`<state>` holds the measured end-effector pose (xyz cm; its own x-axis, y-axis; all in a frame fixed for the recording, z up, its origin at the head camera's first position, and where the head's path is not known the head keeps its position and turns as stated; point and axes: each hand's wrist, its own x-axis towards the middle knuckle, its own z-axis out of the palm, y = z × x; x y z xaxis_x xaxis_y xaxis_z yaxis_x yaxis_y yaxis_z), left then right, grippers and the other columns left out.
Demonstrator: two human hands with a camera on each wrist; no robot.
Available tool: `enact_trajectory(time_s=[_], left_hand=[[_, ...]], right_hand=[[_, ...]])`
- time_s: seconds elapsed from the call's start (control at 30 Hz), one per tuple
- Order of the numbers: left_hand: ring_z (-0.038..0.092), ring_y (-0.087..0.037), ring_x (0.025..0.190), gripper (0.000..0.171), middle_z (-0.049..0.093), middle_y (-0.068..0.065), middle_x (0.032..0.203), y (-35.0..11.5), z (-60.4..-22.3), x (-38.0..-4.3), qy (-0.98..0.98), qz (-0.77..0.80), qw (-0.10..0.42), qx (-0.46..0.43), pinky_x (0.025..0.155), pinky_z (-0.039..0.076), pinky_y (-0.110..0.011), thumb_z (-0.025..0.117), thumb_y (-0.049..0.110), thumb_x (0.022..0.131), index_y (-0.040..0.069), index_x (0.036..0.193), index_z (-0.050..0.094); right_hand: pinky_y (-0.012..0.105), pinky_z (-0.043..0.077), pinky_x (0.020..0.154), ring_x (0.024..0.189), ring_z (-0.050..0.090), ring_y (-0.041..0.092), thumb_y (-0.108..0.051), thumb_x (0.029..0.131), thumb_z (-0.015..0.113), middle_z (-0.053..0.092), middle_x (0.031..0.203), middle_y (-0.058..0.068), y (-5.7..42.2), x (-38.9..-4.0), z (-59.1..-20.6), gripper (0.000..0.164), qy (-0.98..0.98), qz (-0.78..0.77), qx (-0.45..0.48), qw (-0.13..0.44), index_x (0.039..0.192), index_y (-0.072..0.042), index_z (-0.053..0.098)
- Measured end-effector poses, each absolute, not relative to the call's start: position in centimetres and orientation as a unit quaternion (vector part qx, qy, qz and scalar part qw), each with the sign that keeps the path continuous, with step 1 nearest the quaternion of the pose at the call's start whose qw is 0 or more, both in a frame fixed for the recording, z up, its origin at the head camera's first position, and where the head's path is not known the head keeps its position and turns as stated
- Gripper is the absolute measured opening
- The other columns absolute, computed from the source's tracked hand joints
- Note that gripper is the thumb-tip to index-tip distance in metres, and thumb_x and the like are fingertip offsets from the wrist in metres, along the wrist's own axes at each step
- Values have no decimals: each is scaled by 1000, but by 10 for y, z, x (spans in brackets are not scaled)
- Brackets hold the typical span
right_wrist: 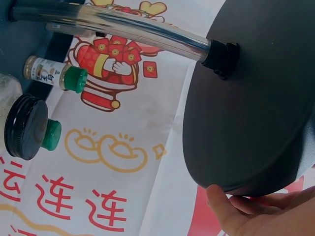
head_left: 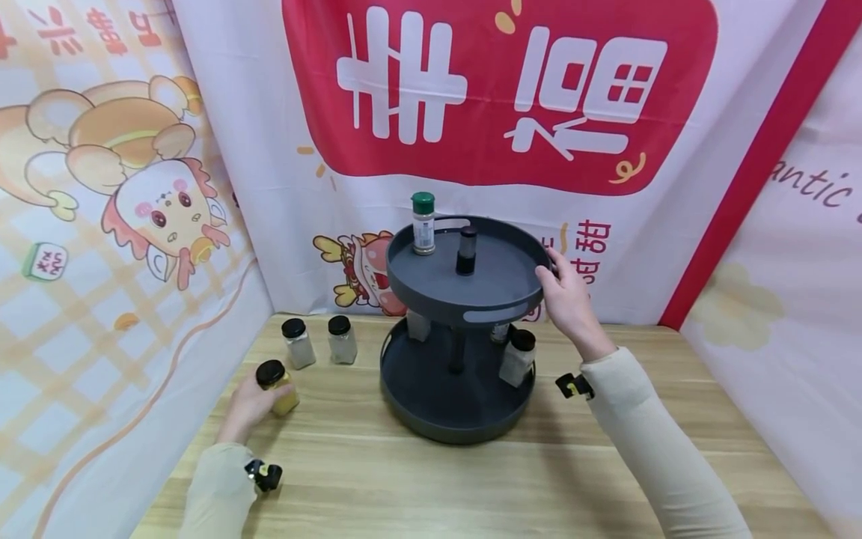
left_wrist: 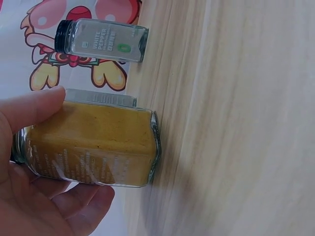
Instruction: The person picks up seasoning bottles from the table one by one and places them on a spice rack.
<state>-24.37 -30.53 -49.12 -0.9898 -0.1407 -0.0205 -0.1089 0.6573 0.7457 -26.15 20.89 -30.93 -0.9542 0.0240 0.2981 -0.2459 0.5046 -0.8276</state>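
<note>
My left hand [head_left: 248, 408] grips a square glass spice jar [left_wrist: 93, 142] of yellow-brown powder with a black lid, thumb on one side and fingers on the other. Its base is close to the table in the left wrist view. Two black-lidded jars stand just beyond, one a white pepper jar [left_wrist: 106, 40]. My right hand [head_left: 571, 303] pinches the rim of the upper tray [head_left: 501, 258] of a dark grey two-tier turntable, on its right side. On that tray stands a green-capped shaker [head_left: 423, 228], left of the centre post [head_left: 466, 251].
The lower tray [head_left: 444, 428] carries a black-lidded jar [head_left: 517, 361] at its right edge and green-capped shakers [right_wrist: 51, 73] behind it. The wooden table [head_left: 377, 486] meets printed cloth walls at the left, back and right.
</note>
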Motion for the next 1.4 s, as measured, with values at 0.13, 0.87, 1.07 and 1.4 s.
enact_trajectory(time_s=[0.13,0.87,1.07,1.4], left_hand=[[42,-51,117,60,47,-35,126,-303,-491,-242,-909,-410,32,66,98,32,-60,68,24,86,-9,128,43],[47,-44,115,70,50,-33,124,-293,-474,-236,-885,-450,84,89,97,36,-55,61,47,89,-7,128,44],[54,-32,90,54,59,-20,97,-289,-464,-234,-889,-429,133,86,73,43,-39,67,46,85,-1,108,55],[53,-35,100,58,59,-25,109,-283,-449,-235,-880,-442,163,68,82,41,-45,58,49,90,1,122,52]], right_hand=[[48,32,106,127,42,32,-38,100,37,39,142,21,208,-262,-309,60,-859,489,64,137,151,-10,22],[49,33,105,126,43,33,-32,101,38,41,140,23,206,-259,-309,57,-853,496,75,145,150,-7,24],[49,35,104,124,46,33,-32,101,38,43,138,22,206,-259,-310,55,-854,491,79,153,149,-8,26],[49,35,104,124,47,33,-33,101,38,43,138,22,206,-258,-310,55,-852,494,82,152,149,-10,26]])
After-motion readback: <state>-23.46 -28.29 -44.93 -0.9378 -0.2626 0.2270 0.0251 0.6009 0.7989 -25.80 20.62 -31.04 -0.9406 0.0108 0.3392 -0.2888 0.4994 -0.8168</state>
